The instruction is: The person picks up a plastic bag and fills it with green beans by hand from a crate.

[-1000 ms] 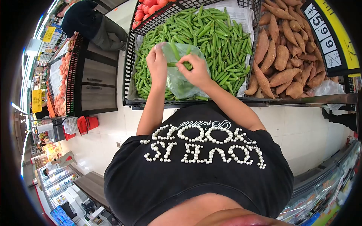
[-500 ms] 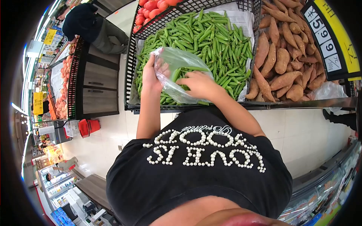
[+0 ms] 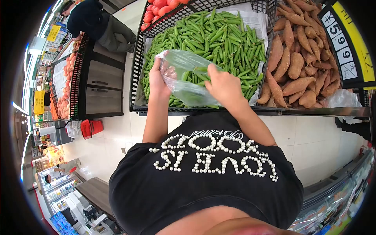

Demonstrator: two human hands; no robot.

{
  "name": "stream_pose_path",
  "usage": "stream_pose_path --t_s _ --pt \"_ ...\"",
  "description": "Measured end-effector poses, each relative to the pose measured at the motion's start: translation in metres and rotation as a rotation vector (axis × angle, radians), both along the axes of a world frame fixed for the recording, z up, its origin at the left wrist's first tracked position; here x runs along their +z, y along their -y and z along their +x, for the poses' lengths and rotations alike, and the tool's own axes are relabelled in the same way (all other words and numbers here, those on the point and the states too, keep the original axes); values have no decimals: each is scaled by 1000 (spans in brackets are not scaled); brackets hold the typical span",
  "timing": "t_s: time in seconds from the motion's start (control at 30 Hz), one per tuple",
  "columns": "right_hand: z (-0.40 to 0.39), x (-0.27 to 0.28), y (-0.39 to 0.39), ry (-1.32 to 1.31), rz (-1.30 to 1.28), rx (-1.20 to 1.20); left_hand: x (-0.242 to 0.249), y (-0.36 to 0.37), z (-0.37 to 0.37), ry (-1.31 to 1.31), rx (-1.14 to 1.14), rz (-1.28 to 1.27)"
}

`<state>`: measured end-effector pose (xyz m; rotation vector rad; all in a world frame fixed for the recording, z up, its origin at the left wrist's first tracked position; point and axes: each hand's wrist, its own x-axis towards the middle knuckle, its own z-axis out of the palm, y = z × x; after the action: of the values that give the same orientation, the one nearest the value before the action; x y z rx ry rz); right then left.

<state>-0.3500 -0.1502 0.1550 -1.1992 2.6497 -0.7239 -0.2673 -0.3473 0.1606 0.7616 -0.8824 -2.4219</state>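
Observation:
A clear plastic bag (image 3: 192, 94) with some green pea pods inside is spread above a heap of pea pods (image 3: 211, 35). Its left rim is in my left hand (image 3: 159, 80), and the fingers show through the film. My right hand (image 3: 226, 85) is at the bag's right side, fingers curled at the rim and the film drawn up to them. One pod shows blurred beside these fingertips. Under the bag, the pods fill a black slatted crate (image 3: 135, 66) lined with paper.
Sweet potatoes (image 3: 293, 64) lie right of the crate, by a price sign (image 3: 344, 43) and a crumpled plastic bag (image 3: 344, 98). Tomatoes (image 3: 158, 9) are behind. A person (image 3: 88, 23) stands at another stand on the left. A red basket (image 3: 92, 128) is on the floor.
My right hand has drawn back from inside the bag to its right rim, and its fingers have curled. My left hand keeps its hold on the bag.

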Motion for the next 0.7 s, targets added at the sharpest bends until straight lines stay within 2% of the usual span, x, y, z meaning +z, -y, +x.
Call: stream_pose_path --t_s 0.07,0.2,0.3,0.43,0.53,0.57,0.67,0.7 --pt "-6 3 -2 39 -42 -57 2 -1 1 38 21 -12" --pt "-10 -13 -2 16 29 36 2 -5 6 -23 -40 5" --pt "-6 -8 1 27 -170 -52 5 -11 5 -20 -52 -5" --pt "-1 11 1 121 -566 -131 4 -12 9 -68 -142 -19" --pt "-4 7 -3 96 -758 -131 13 -18 7 6 -59 -57" --pt "-6 2 -4 133 -799 -99 16 -18 7 -11 -70 -65" --pt "-9 4 -17 530 -823 -156 21 -17 11 -62 -109 -104" --pt "-11 4 -20 580 -909 -130 21 -17 13 -75 -130 -124"
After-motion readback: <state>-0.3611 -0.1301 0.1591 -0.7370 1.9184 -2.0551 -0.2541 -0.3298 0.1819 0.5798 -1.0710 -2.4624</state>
